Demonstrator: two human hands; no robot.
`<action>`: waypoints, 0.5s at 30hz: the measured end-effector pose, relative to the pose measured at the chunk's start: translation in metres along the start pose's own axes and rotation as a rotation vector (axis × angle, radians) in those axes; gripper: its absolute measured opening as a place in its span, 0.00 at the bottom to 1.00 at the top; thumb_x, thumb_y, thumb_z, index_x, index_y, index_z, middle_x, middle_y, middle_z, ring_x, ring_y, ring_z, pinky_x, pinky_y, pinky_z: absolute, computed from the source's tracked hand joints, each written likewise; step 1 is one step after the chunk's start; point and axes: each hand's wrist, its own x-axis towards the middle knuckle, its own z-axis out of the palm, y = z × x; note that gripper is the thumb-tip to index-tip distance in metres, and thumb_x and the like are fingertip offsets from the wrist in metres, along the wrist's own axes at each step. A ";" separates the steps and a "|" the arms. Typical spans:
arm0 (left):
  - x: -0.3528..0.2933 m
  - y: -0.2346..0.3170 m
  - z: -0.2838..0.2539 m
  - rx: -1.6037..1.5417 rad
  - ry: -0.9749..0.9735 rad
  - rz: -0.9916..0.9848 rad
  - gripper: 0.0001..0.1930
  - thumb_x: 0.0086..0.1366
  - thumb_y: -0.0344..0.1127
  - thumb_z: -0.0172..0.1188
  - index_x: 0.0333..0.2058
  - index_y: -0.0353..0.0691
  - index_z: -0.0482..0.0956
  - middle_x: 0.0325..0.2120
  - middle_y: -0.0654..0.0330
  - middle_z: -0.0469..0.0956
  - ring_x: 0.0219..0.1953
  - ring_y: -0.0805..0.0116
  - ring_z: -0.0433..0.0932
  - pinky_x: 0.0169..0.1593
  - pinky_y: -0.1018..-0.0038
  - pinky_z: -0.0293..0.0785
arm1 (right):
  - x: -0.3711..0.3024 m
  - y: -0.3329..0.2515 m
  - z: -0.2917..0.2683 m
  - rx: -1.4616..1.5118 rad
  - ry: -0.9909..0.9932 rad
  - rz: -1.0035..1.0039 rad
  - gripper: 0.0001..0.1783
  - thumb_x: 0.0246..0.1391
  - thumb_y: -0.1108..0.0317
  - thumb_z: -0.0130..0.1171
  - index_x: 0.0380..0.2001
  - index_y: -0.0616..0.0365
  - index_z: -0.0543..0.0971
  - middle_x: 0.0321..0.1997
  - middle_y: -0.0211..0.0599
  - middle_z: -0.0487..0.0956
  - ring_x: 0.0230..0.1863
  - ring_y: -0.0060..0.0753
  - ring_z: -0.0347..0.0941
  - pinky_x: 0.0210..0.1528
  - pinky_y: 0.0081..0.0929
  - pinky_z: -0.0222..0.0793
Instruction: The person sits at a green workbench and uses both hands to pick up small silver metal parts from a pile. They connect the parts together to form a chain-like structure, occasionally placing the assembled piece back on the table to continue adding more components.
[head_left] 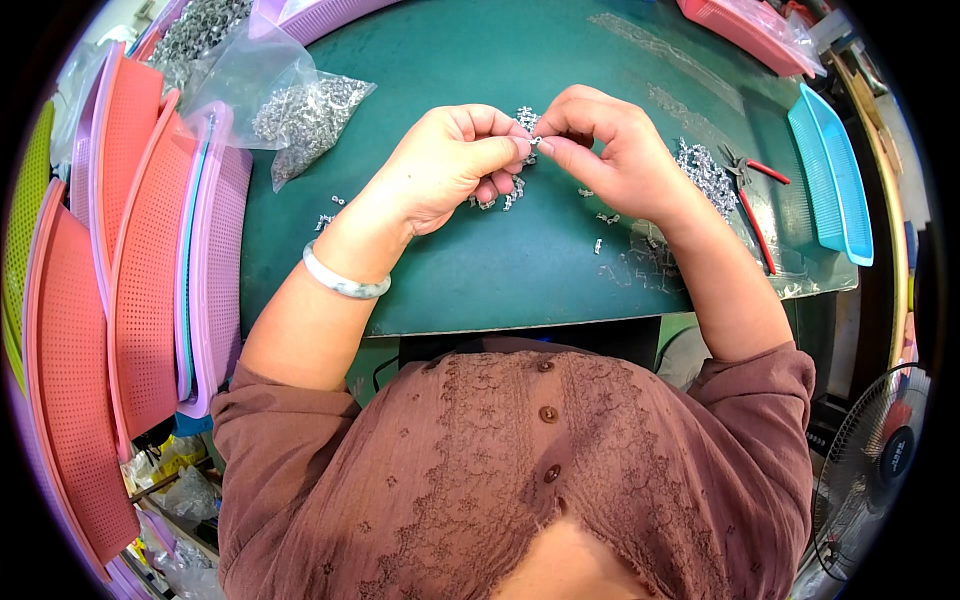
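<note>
Over the green tabletop (470, 290) my two hands meet, fingertips almost touching. My left hand (455, 160) pinches one side of a tiny silvery metal piece (536, 142), its other fingers curled. Thumb and forefinger of my right hand (615, 145) are closed on the same piece from the right. Its exact kind is too small to make out. Beneath and behind the hands lie more small metal pieces (512, 195), partly hidden by my left fingers. A larger heap of them (706, 178) sits beyond my right forearm.
Red-handled pliers (757, 200) lie beside the heap, near a blue plastic basket (832, 180). A clear bag of metal parts (315, 125) rests at the back left. Stacked pink and purple baskets (150, 270) crowd the left side. A fan (885, 455) stands at the lower right.
</note>
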 end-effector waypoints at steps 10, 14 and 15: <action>0.000 0.001 0.001 -0.004 0.020 0.005 0.05 0.58 0.29 0.56 0.32 0.35 0.75 0.21 0.66 0.72 0.20 0.81 0.69 0.21 0.86 0.64 | 0.000 -0.001 0.000 0.015 0.007 0.019 0.04 0.44 0.75 0.57 0.26 0.62 0.76 0.24 0.37 0.73 0.25 0.31 0.71 0.28 0.23 0.66; 0.000 0.000 0.001 0.018 0.029 0.002 0.05 0.58 0.30 0.55 0.31 0.36 0.75 0.20 0.66 0.72 0.19 0.81 0.69 0.21 0.87 0.64 | 0.001 -0.001 -0.005 -0.015 -0.047 0.023 0.03 0.43 0.74 0.57 0.24 0.61 0.75 0.24 0.38 0.73 0.24 0.31 0.70 0.26 0.23 0.65; 0.001 0.000 0.000 0.022 0.042 0.005 0.05 0.58 0.31 0.55 0.31 0.36 0.75 0.20 0.66 0.73 0.19 0.81 0.69 0.20 0.87 0.63 | 0.001 -0.001 -0.010 -0.019 -0.089 0.036 0.03 0.42 0.74 0.57 0.24 0.61 0.75 0.24 0.38 0.73 0.24 0.32 0.70 0.26 0.24 0.65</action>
